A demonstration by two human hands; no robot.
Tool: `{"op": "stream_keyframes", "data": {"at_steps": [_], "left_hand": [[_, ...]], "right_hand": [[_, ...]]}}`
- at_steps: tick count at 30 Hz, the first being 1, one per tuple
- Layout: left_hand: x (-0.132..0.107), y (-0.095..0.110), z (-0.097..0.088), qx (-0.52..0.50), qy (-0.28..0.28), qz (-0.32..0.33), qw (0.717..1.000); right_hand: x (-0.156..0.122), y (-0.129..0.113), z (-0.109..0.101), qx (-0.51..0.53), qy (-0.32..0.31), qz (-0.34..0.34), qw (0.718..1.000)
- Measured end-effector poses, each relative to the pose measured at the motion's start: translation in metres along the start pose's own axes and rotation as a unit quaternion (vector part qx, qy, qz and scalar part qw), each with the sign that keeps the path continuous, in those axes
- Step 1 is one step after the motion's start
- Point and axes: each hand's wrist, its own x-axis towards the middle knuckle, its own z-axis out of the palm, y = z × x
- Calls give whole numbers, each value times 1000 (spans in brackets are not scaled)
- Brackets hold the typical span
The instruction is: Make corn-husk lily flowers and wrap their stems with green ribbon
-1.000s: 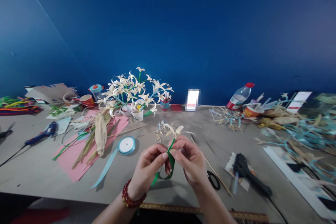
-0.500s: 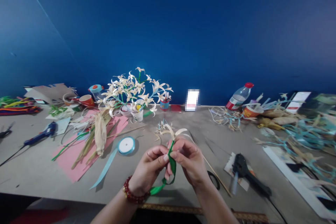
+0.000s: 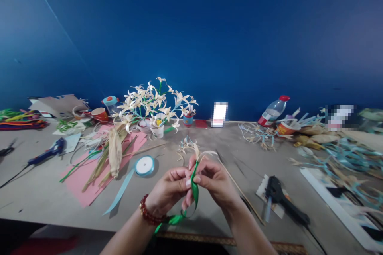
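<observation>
Between my two hands stands a handmade flower with curled cream petals [image 3: 196, 152], its stem wrapped in green ribbon [image 3: 195, 194]. My left hand [image 3: 173, 187] pinches the ribbon at the stem with thumb and fingers. On the other side, my right hand [image 3: 214, 181] is closed on the stem just below the petals, thumb against the green wrap. The ribbon's loose length loops down and trails under my left wrist, where a red bead bracelet [image 3: 149, 211] sits. The fingers partly hide the stem.
Cream flowers [image 3: 158, 99] fill a white cup [image 3: 157, 130] at the back. A blue ribbon spool [image 3: 144, 165] and pink paper [image 3: 77, 185] lie left. At right are a black glue gun [image 3: 284, 199], a white power strip [image 3: 335, 207] and a tilted bottle [image 3: 272, 111].
The green ribbon has been drawn round the stem, and its trailing end has shifted lower and left. Both hands stay at nearly the same spot, with the flower turned slightly.
</observation>
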Motion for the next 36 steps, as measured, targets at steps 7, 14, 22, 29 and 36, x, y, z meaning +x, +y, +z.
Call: {"op": "stream_keyframes", "data": {"at_steps": [7, 14, 22, 29, 36], "left_hand": [[2, 0, 5, -1, 18, 16, 1000], [-5, 2, 14, 92, 137, 108, 980], [-6, 4, 23, 187, 154, 166, 956], [-4, 9, 27, 213, 172, 142, 951], [-9, 13, 23, 341, 152, 197, 907]], "right_hand": [[4, -3, -3, -53, 25, -34, 998], [4, 0, -7, -114, 62, -103, 986], [3, 3, -6, -110, 73, -110, 985], [2, 3, -4, -91, 68, -121, 986], [1, 0, -4, -106, 64, -128, 984]]}}
